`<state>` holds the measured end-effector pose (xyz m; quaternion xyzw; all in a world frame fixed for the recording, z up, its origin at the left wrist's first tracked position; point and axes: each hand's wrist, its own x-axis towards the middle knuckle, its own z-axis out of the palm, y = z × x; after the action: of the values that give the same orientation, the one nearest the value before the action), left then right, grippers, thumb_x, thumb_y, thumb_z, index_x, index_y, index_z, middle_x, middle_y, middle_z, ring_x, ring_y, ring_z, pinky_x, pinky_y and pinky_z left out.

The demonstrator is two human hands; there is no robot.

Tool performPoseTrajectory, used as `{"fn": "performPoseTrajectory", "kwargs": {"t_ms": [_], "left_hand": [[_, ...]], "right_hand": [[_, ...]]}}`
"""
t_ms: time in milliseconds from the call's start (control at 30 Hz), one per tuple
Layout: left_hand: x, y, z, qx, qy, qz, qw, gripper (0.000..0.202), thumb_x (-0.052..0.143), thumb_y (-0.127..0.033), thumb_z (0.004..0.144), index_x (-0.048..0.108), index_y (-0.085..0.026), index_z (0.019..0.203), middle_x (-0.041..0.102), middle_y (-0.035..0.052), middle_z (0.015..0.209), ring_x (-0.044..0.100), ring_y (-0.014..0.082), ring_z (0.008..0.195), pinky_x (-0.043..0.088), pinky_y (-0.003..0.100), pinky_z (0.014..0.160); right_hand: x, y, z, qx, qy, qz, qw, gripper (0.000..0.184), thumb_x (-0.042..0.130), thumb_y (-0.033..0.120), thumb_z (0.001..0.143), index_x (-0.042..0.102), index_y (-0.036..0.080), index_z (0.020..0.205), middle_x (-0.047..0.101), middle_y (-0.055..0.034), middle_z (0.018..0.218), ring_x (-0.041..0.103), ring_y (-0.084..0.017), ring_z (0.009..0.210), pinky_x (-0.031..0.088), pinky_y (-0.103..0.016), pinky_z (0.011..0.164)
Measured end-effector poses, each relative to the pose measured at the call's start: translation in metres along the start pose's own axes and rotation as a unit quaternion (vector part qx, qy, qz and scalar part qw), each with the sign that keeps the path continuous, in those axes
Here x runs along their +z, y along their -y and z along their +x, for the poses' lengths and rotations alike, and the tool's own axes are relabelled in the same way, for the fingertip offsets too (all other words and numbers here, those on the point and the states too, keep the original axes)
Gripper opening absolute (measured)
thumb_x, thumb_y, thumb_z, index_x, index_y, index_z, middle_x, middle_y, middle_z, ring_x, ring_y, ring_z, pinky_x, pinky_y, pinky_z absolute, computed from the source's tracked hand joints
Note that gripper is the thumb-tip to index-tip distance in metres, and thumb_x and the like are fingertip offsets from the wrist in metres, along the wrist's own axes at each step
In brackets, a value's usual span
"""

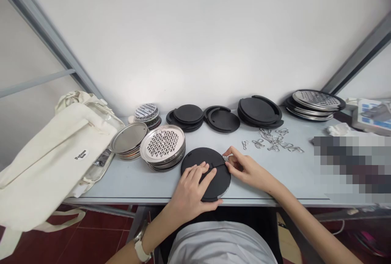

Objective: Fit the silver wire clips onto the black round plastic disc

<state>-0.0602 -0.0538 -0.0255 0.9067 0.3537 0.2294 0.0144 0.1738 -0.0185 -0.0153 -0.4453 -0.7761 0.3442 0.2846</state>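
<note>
A round black disc lies flat near the table's front edge, with a metal rim showing under its lower right side. My left hand rests on the disc's near half, fingers stretched flat across it. My right hand is at the disc's right edge, thumb and fingers pinched on a small metal clip. A scatter of loose wire clips lies just beyond my right hand.
Stacks of perforated grater discs and plain metal plates sit left of the disc. Piles of black discs and black rings line the wall, another grater stack far right. A cream tote bag covers the left end.
</note>
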Motion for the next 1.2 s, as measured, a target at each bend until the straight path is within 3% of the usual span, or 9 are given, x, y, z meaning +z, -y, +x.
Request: {"fn": "performPoseTrajectory", "kwargs": {"t_ms": [233,567,800,1033,1200], "left_hand": [[-0.0005,-0.0006,-0.0006,0.001,-0.006,0.004,1.000,0.068,0.067,-0.047,0.080,0.045,-0.016,0.136,0.054,0.0153,0.126,0.048,0.0291,0.124,0.041,0.044,0.100],[0.0002,0.0001,-0.0001,0.000,-0.011,0.010,1.000,0.068,0.066,-0.047,0.080,0.044,-0.016,0.136,0.055,0.0158,0.126,0.048,0.0299,0.124,0.042,0.045,0.099],[-0.0008,-0.0004,0.0004,-0.003,-0.005,0.007,1.000,0.068,0.067,-0.046,0.079,0.045,-0.015,0.135,0.054,0.0158,0.127,0.047,0.0293,0.124,0.041,0.044,0.100],[0.0014,0.0007,-0.0022,-0.001,-0.008,0.000,1.000,0.066,0.062,-0.047,0.083,0.043,-0.016,0.138,0.052,0.0146,0.135,0.046,0.0292,0.127,0.038,0.045,0.103],[0.0016,-0.0005,-0.0034,0.002,-0.003,-0.013,1.000,0.065,0.062,-0.047,0.084,0.043,-0.017,0.138,0.050,0.0123,0.137,0.047,0.0265,0.126,0.037,0.044,0.105]], "right_hand": [[-0.0017,-0.0013,-0.0005,0.003,0.000,-0.003,1.000,0.013,0.041,0.035,0.095,0.043,0.023,0.091,0.038,0.0075,0.058,0.035,-0.012,0.053,0.032,-0.024,0.053],[-0.0017,-0.0005,-0.0008,0.000,-0.036,-0.005,0.999,0.017,0.038,0.037,0.098,0.045,0.023,0.104,0.051,0.0029,0.069,0.048,-0.015,0.060,0.040,-0.026,0.060],[-0.0041,0.0011,0.0005,0.007,-0.060,-0.020,0.998,0.019,0.041,0.036,0.098,0.047,0.023,0.087,0.056,0.0006,0.074,0.052,-0.016,0.066,0.042,-0.027,0.064],[-0.0046,0.0032,0.0026,-0.012,-0.112,-0.038,0.993,0.020,0.042,0.034,0.097,0.052,0.022,0.084,0.059,-0.0022,0.079,0.055,-0.018,0.074,0.045,-0.031,0.072],[-0.0033,0.0017,0.0033,0.007,-0.107,-0.022,0.994,0.020,0.045,0.037,0.096,0.054,0.022,0.086,0.061,-0.0017,0.077,0.057,-0.018,0.071,0.045,-0.030,0.069]]}}
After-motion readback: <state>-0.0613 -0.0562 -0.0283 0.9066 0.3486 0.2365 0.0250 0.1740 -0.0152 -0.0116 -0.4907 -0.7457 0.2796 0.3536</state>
